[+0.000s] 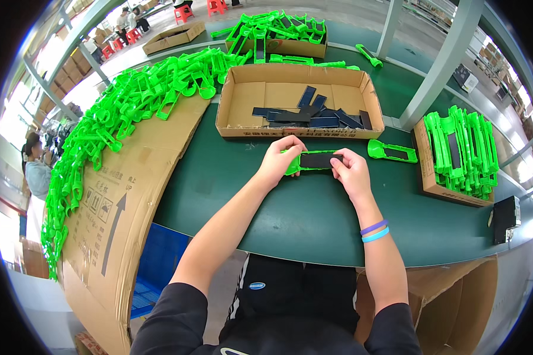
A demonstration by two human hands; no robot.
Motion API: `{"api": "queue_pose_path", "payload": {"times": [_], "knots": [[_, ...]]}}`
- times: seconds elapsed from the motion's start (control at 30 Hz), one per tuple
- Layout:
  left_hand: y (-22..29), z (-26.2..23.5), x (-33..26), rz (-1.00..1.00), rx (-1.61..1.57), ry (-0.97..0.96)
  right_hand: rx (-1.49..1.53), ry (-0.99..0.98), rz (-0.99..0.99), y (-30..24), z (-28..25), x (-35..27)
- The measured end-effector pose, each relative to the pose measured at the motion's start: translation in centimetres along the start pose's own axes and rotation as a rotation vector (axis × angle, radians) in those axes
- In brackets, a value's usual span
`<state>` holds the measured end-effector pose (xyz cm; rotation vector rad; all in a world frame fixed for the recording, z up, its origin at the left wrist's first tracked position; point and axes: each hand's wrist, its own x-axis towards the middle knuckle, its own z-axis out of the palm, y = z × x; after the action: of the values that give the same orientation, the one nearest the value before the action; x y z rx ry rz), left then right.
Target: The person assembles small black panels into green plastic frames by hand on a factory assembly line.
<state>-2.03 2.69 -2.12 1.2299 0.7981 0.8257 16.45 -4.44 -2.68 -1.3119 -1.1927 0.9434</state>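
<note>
Green bench (313, 219) stretched before me, with a box (237, 103) of dark strips (311, 115) just beyond my hands. I held a green plastic part (313, 161) just above the bench, a dark strip lying in its frame. My left hand (281, 160) had its grip clamped on the part's left end; my right hand (350, 171) pinched the right end, fingers closed on it. It looked light and stiff, likely smooth, so the ends seemed the best hold. A finished part (392, 151) lay to the right, near a tray (432, 177) of them.
</note>
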Motion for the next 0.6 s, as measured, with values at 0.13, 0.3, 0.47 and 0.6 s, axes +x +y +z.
{"api": "queue_pose_path", "payload": {"times": [0.13, 0.3, 0.47, 0.6], "knots": [[-0.3, -0.2, -0.4, 0.032, -0.016, -0.024, -0.001, 0.018, 0.020, 0.4, 0.6, -0.3], [-0.8, -0.5, -0.2, 0.086, -0.006, -0.025, -0.093, 0.055, -0.007, 0.1, 1.1, -0.6], [-0.1, -0.2, -0.2, 0.040, -0.047, -0.036, -0.101, 0.070, -0.021, -0.2, 1.1, -0.5], [0.3, 0.0, 0.2, -0.030, -0.040, 0.015, -0.127, 0.067, -0.070, -0.3, 0.5, -0.2]]}}
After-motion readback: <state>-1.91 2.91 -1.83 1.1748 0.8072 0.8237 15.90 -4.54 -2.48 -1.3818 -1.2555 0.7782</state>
